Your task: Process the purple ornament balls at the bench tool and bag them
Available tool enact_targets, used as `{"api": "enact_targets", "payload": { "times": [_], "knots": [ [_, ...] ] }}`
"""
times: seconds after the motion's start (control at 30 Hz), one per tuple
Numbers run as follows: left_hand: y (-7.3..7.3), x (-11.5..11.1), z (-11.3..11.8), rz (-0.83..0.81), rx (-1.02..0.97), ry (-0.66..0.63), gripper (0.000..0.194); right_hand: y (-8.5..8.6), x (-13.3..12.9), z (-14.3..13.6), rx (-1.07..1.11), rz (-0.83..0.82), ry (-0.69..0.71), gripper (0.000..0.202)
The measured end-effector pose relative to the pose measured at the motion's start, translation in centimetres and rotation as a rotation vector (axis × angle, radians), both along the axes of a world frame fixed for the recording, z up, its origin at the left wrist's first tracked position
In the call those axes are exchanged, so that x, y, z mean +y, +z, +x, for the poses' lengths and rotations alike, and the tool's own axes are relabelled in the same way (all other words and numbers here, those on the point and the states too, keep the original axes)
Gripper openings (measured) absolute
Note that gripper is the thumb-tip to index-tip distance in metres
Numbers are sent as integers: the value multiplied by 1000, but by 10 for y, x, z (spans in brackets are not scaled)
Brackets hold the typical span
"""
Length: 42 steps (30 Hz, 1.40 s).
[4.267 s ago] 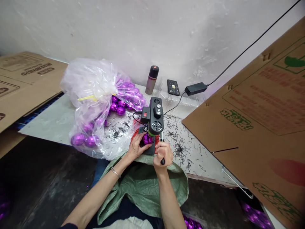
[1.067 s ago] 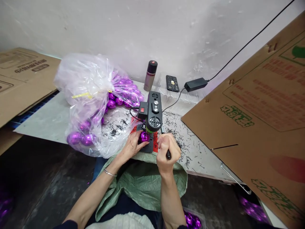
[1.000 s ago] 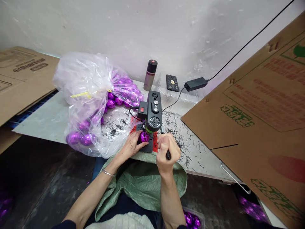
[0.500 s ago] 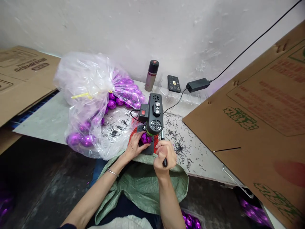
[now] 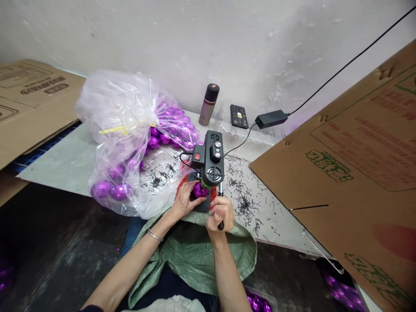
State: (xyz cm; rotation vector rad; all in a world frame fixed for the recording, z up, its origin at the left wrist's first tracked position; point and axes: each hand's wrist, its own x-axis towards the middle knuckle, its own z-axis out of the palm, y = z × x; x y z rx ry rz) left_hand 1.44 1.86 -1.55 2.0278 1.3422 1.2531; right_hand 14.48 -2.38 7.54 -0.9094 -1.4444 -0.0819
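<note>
**Shiny, faceted purple ball [image 5: 199,190] under a black machine head [image 5: 213,158]**

The left hand [image 5: 183,200] steadies the ball between thumb and fingers, touching it from the left and the near side. The right hand [image 5: 226,213] lies apart, right of the ball and nearer the person, closed around a black-handled metal lever [image 5: 221,225] pointing toward the body.

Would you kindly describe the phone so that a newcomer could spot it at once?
Start at the pale wall behind the table. Near its foot, between the bottle and the power adapter, lies the phone. It is black and flat, and unlike the adapter has a small pale picture on it.
</note>
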Motion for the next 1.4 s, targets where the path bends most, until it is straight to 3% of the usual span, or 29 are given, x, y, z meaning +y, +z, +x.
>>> {"api": "enact_targets", "payload": {
  "times": [0.6, 0.7, 0.83, 0.93, 1.0, 1.07, 1.13, 1.2, 1.23, 1.3, 1.4],
  "knots": [
    [3, 3, -1, -16, -27, -49, 63, -21, 5, 4, -22, 50, 32, 39],
    [3, 4, 0, -14, -37, -53, 63, -6, 3, 4, -1, 33, 25, 41],
    [4, 0, 1, 12, -44, -71, 64, 39, 0, 4, 59, -77, 15, 39],
    [2, -21, 1, 43, -37, -73, 60, 67, -2, 4, 102, -198, 19, 40],
    [0, -43, -3, 47, -19, -70, 58, 71, -4, 4, 98, -187, 30, 39],
    [1, -62, -11, 44, 0, -78, 68, 65, -6, 4, 72, -157, 37, 38],
    [7, -67, -24, 46, -4, -62, 74, 55, -7, 4, 37, -139, 43, 37],
    [21, -50, -39, 52, -34, 16, 57, 46, -8, 4, 16, -117, 45, 37],
    [29, -34, -45, 53, -49, 73, 44, 44, -8, 4, 14, -110, 42, 37],
    [44, 11, -55, 41, -32, 147, 35, 41, -8, 4, 16, -97, 41, 37],
    [60, 81, -54, -22, 56, 39, 27, 40, -7, 3, 15, -102, 41, 36]
  ]
}}
